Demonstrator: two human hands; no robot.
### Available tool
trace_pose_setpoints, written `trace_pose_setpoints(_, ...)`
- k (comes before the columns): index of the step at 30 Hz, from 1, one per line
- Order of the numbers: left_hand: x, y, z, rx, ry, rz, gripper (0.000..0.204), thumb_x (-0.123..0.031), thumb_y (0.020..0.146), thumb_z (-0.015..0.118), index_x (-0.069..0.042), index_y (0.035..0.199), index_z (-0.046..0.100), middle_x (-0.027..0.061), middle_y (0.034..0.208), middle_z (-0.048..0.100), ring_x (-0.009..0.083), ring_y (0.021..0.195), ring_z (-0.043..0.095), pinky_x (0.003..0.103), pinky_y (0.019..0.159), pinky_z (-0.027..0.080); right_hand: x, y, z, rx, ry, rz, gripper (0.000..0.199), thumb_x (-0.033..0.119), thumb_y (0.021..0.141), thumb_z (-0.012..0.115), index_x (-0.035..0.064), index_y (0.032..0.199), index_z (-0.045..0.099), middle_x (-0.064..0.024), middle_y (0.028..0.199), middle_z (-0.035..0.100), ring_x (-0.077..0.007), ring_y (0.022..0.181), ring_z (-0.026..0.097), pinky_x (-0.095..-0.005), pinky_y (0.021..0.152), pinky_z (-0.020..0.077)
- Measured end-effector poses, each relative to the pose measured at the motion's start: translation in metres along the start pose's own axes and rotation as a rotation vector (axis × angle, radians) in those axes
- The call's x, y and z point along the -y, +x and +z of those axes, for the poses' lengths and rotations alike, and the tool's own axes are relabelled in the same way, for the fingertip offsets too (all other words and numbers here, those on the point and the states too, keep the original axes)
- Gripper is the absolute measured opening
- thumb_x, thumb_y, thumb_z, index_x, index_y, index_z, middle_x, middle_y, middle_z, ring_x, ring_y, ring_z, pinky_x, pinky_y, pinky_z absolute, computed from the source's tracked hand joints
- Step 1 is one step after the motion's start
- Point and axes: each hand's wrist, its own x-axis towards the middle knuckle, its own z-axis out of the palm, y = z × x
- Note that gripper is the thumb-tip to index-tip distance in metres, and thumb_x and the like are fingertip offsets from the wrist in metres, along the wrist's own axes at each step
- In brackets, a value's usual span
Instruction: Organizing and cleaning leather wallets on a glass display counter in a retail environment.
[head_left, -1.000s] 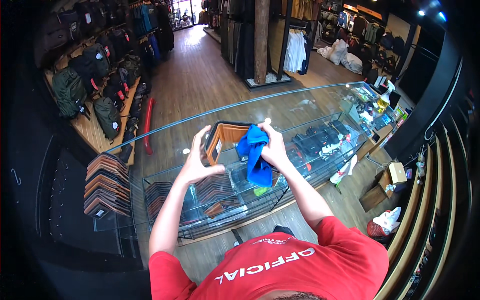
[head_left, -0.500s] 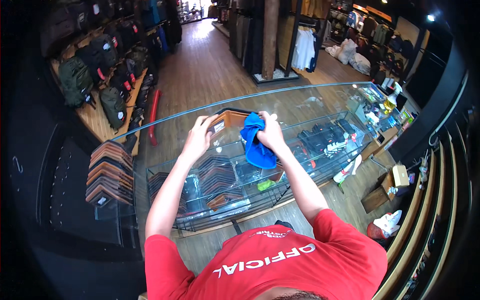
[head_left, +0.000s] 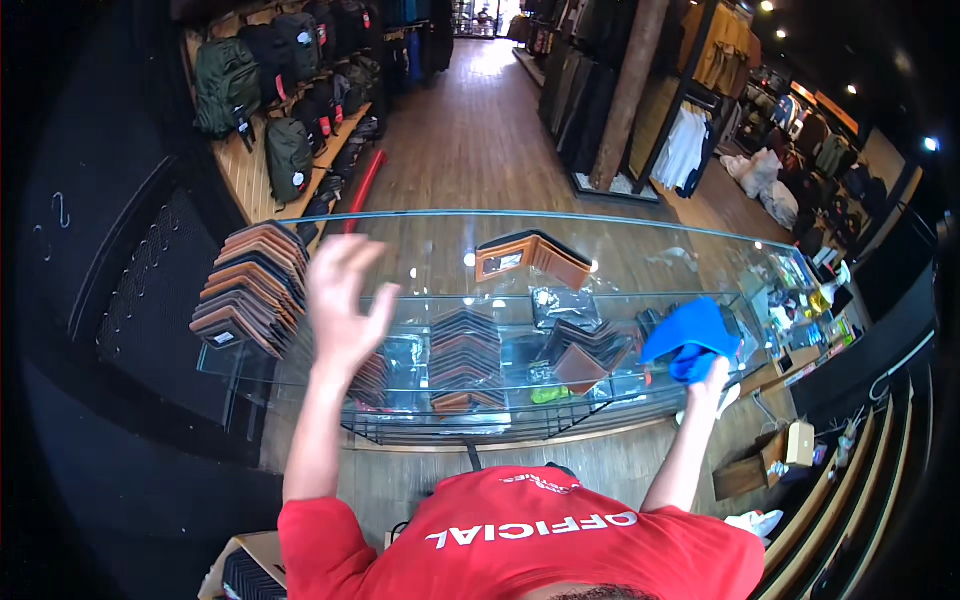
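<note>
A brown wallet (head_left: pixel 533 257) with a dark outer side stands partly unfolded on the glass top of the display case (head_left: pixel 430 262); neither hand touches it. My left hand (head_left: pixel 345 300) is raised over the left part of the glass with its fingers apart and nothing in it. To the left of that hand lies a fanned row of wallets (head_left: pixel 255 285) in brown, black and grey. Over the right part of the case, my right hand (head_left: pixel 712 380) grips a blue cloth (head_left: pixel 695 335), which spreads out above the fingers.
Inside the case are more rows of dark wallets (head_left: pixel 465 355) and a bright green item (head_left: pixel 549 394). A spray bottle (head_left: pixel 828 290) stands at the right end. Beyond the glass, backpacks (head_left: pixel 228 88) hang on the left wall, and a wooden post (head_left: pixel 630 95) rises near clothing racks.
Both hands have come away from the wallet, which now stands alone on the glass. My left hand went left and opened; my right moved right with the blue cloth. The view shifted too.
</note>
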Motion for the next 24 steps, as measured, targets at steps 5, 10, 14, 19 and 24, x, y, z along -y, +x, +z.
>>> trace_pose_setpoints(5,0.079,-0.064,-0.043,-0.206,0.469,-0.469,0.078,-0.029,0.076,0.087,-0.012,0.144,0.053,0.0241,0.157,0.028,0.0427,0.146,0.026,0.059,0.119,0.024,0.013,0.008,-0.046,-0.197,-0.421,-0.244,0.031,0.022,0.104,0.047,0.0007,0.120,0.063,-0.0147,0.117,0.069,-0.0297,0.102,0.067,-0.0434,0.094,0.0560)
trace_pose_setpoints(10,0.084,-0.086,-0.047,-0.292,0.473,-0.547,0.071,-0.030,0.078,0.088,-0.012,0.139,0.057,0.0231,0.154,0.030,0.0421,0.143,0.032,0.056,0.117,0.032,0.003,0.018,-0.017,-0.015,0.288,0.014,0.032,0.019,0.103,0.046,-0.0018,0.122,0.062,-0.0169,0.120,0.068,-0.0316,0.107,0.067,-0.0455,0.098,0.0556)
trace_pose_setpoints(14,0.081,-0.108,-0.048,-0.354,0.214,-0.772,0.062,-0.023,0.082,0.086,-0.014,0.138,0.059,0.0164,0.149,0.036,0.0334,0.124,0.056,0.044,0.095,0.056,0.008,0.008,0.012,-0.084,0.316,0.016,0.031,0.019,0.103,0.047,-0.0020,0.121,0.062,-0.0170,0.118,0.068,-0.0314,0.105,0.068,-0.0446,0.095,0.0569)
trace_pose_setpoints(19,0.079,-0.130,-0.046,-0.359,0.119,-0.736,0.060,-0.015,0.087,0.080,-0.015,0.142,0.056,0.0107,0.128,0.050,0.0243,0.106,0.062,0.034,0.078,0.061,0.016,0.012,0.002,0.015,0.112,0.006,0.027,0.013,0.103,0.046,-0.0006,0.119,0.063,-0.0132,0.113,0.070,-0.0261,0.100,0.069,-0.0387,0.090,0.0578)
trace_pose_setpoints(24,0.084,-0.135,-0.057,-0.323,0.247,-0.624,0.050,-0.023,0.096,0.071,-0.010,0.142,0.055,0.0138,0.115,0.058,0.0282,0.103,0.062,0.039,0.083,0.055,0.023,0.044,-0.027,0.080,0.041,-0.031,0.028,0.010,0.103,0.045,-0.0013,0.119,0.065,-0.0113,0.113,0.071,-0.0220,0.098,0.068,-0.0352,0.088,0.0571)
